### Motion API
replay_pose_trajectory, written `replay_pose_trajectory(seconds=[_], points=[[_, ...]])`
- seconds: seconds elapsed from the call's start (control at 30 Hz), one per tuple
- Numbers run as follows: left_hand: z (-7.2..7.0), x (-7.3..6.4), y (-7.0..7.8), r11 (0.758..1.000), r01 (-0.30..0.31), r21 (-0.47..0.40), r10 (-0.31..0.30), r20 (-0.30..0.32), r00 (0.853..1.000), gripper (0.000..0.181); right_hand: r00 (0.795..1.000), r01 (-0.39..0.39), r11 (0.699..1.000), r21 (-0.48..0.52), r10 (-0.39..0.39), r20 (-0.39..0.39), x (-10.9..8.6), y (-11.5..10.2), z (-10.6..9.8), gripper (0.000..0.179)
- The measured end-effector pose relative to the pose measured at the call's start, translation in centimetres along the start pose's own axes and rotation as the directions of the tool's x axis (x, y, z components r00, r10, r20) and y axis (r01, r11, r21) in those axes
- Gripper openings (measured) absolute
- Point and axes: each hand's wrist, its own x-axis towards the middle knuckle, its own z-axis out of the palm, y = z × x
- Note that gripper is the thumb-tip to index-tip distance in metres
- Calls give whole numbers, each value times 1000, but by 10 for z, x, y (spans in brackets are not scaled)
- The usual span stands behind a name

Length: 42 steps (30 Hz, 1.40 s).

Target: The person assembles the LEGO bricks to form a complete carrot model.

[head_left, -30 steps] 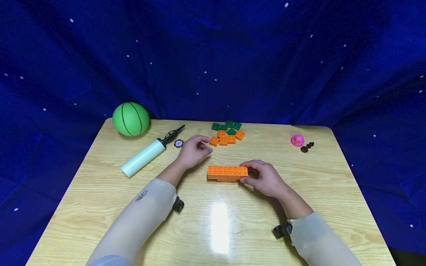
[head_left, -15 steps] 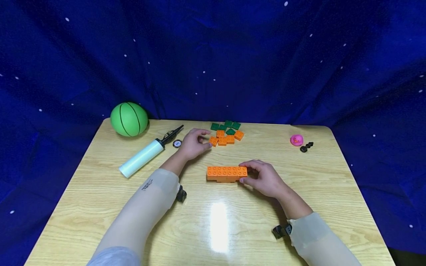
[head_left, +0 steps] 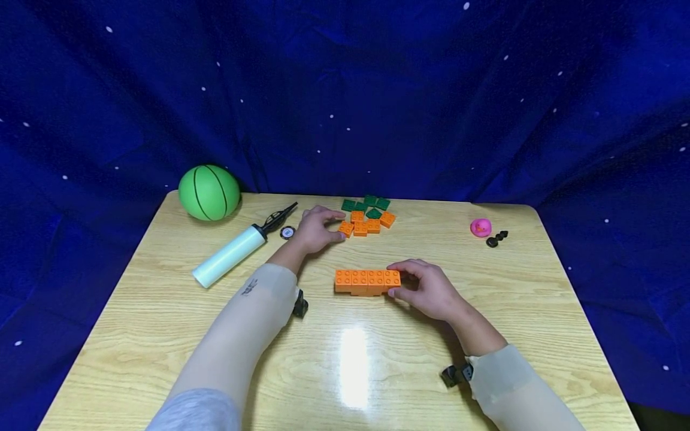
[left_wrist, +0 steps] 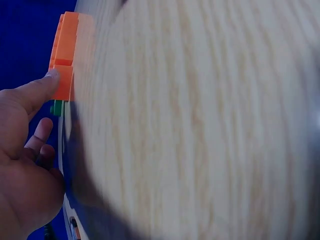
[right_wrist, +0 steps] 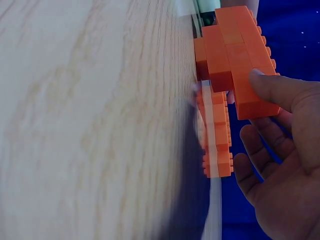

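My right hand (head_left: 431, 290) holds the right end of a stepped block of joined orange toy bricks (head_left: 368, 281) standing on the table. In the right wrist view, the thumb (right_wrist: 275, 90) presses on its side. My left hand (head_left: 315, 228) reaches around the leftmost loose orange brick (head_left: 345, 228), thumb at the near side. A small gap shows between the index finger and the brick's far edge. In the left wrist view, the thumb (left_wrist: 37, 92) seems to touch an orange brick (left_wrist: 63, 82); the index finger is hidden. Several loose orange bricks (head_left: 373, 225) lie beside it.
Several green bricks (head_left: 370, 200) lie behind the orange ones. At the left are a green ball (head_left: 209, 193), a white hand pump (head_left: 230, 255) and a poker chip (head_left: 287, 232). A pink rubber duck (head_left: 481, 227) and a small black object (head_left: 496, 239) sit at the right.
My left hand has moved forward and slightly right, with its thumb and index finger coming to either side of the leftmost loose brick. The right hand and joined bricks stay put.
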Motion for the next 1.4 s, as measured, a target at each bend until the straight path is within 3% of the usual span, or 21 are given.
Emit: replay_pose_trajectory(seconds=[0.13,0.47,0.73,1.03,1.4], points=[[3,1,2,1000,13,21,-14,15,1000,54,1000,-1,1000,-4,1,0,0,0,0,41],[6,0,3,998,17,63,-16,-25,1000,45,1000,-11,1000,-17,11,3,-1,-1,0,42],[3,-5,-2,999,-18,-47,16,-50,999,43,1000,-7,1000,-14,7,3,1,-2,1,41],[2,-16,3,984,20,-177,-30,-49,998,41,1000,1,1000,-13,-1,-1,0,-2,0,42],[1,-25,2,976,-6,-219,-3,-39,999,44,1000,-7,1000,-12,7,-2,-2,-2,1,42]])
